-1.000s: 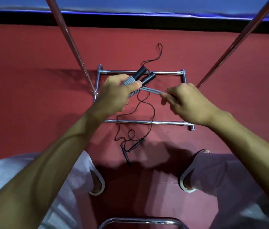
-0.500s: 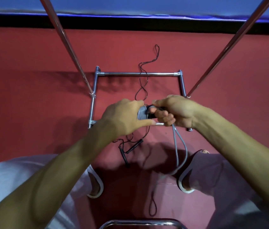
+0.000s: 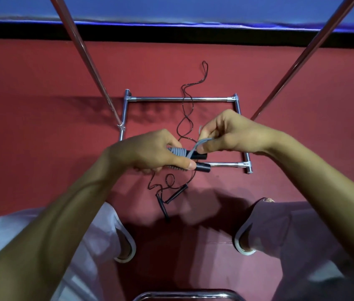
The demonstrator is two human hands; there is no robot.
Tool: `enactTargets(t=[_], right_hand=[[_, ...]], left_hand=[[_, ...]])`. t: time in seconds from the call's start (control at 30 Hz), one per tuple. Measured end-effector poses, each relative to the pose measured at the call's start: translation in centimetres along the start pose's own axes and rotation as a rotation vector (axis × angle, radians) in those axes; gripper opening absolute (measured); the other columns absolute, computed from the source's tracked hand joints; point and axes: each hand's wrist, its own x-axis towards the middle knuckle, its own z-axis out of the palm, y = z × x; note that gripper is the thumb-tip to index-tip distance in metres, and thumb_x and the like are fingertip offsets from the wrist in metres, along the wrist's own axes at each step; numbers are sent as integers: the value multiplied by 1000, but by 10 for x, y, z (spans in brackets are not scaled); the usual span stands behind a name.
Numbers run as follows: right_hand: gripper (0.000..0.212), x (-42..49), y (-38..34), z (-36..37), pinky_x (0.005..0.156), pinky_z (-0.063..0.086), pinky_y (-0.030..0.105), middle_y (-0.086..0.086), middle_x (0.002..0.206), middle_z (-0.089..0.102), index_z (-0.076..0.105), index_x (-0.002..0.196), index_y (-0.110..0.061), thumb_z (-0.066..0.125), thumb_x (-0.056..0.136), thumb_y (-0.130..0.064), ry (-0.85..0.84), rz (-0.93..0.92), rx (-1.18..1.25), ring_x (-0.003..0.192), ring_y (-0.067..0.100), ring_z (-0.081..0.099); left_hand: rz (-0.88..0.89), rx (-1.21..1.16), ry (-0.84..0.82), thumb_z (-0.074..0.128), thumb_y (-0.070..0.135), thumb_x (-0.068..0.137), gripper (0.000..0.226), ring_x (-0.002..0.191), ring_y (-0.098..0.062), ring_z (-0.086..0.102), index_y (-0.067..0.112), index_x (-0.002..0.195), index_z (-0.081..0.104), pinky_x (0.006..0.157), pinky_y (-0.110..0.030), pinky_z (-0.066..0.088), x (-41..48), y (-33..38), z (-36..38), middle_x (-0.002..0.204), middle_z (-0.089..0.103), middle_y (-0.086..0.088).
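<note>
- Your left hand (image 3: pixel 150 155) is curled round the two black handles (image 3: pixel 203 168), held side by side in the air above the floor (image 3: pixel 41 105), with the thumb pressed along the lower one.
- The grey rope (image 3: pixel 177 152) already lies in tight turns around those handles, so most of the winding looks done.
- Your right hand (image 3: pixel 226 135) pinches the loose end (image 3: pixel 204 141), a short bent length rising from the coil, between thumb and fingertips.
- What seems left: lay that last bit round the handles or tuck it under a turn so the bundle holds.
- A thin black rope (image 3: pixel 185 118) lies unwound on the floor, running across the metal frame (image 3: pixel 182 98), with its own handles nearer you. Neither hand touches it.
</note>
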Motion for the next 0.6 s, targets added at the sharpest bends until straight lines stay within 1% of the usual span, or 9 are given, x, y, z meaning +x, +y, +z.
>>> enactTargets(t=[0.07, 0.17, 0.27, 0.33, 0.37, 0.43, 0.5, 0.53, 0.6], right_hand=[[6, -3, 1, -5, 70, 51, 32, 15, 81, 76, 78, 88, -2, 82, 83, -4, 31, -84, -36, 70, 18, 64], [14, -6, -1, -9, 62, 47, 30, 10, 80, 72, 81, 89, -9, 84, 81, -21, 95, -213, -139, 64, 14, 59], [19, -7, 1, -14, 62, 45, 28, 5, 71, 67, 81, 86, -7, 77, 87, -25, 112, -255, -125, 65, 11, 57], [26, -6, 3, -15, 54, 37, 32, 15, 61, 54, 78, 79, -9, 68, 95, -27, 78, -257, -123, 57, 19, 43], [33, -6, 3, -15, 51, 31, 33, 20, 58, 42, 74, 77, -4, 64, 99, -27, 56, -239, -101, 55, 22, 33], [44, -6, 2, -11, 48, 24, 27, 14, 58, 28, 63, 71, 3, 56, 102, -27, 30, -202, 5, 52, 19, 23], [47, -4, 5, -5, 51, 18, 33, 6, 59, 26, 52, 62, -12, 51, 105, -29, 29, -170, 147, 55, 22, 17], [48, -1, 7, -2, 53, 16, 37, 5, 59, 26, 47, 60, -15, 50, 105, -31, 44, -144, 216, 57, 25, 15], [53, 5, 12, 1, 56, 13, 42, 5, 60, 27, 41, 61, -6, 50, 102, -37, 78, -75, 296, 58, 29, 13]], left_hand=[[-26, -62, -151, 79, 56, 81, 42, 41, -18, 29, 19, 71, 61, 46, -25, 27, -5, 4, -1, 51, 37, -9], [-9, -156, -258, 75, 57, 85, 43, 41, -14, 24, 21, 68, 58, 46, -21, 23, -10, 6, -4, 50, 32, -6], [8, -236, -258, 72, 67, 80, 54, 36, -11, 23, 15, 71, 60, 44, -17, 25, -11, 9, -7, 47, 34, -5], [37, -258, -246, 70, 68, 76, 58, 34, -10, 24, 11, 74, 61, 43, -16, 25, -12, 12, -8, 44, 34, -4], [62, -269, -239, 69, 66, 77, 57, 33, -10, 24, 10, 74, 61, 42, -16, 25, -13, 13, -9, 43, 34, -4], [112, -305, -225, 68, 63, 80, 56, 31, -9, 24, 8, 72, 60, 41, -16, 26, -14, 14, -9, 42, 33, -4], [165, -321, -197, 69, 60, 82, 58, 32, -9, 25, 4, 72, 58, 42, -17, 27, -15, 15, -8, 44, 33, -4], [189, -316, -173, 69, 58, 83, 60, 33, -10, 25, 0, 72, 55, 41, -17, 26, -15, 16, -6, 45, 34, -5], [230, -302, -102, 74, 53, 84, 64, 33, -12, 25, -4, 72, 48, 39, -17, 24, -14, 19, -2, 45, 34, -6]])
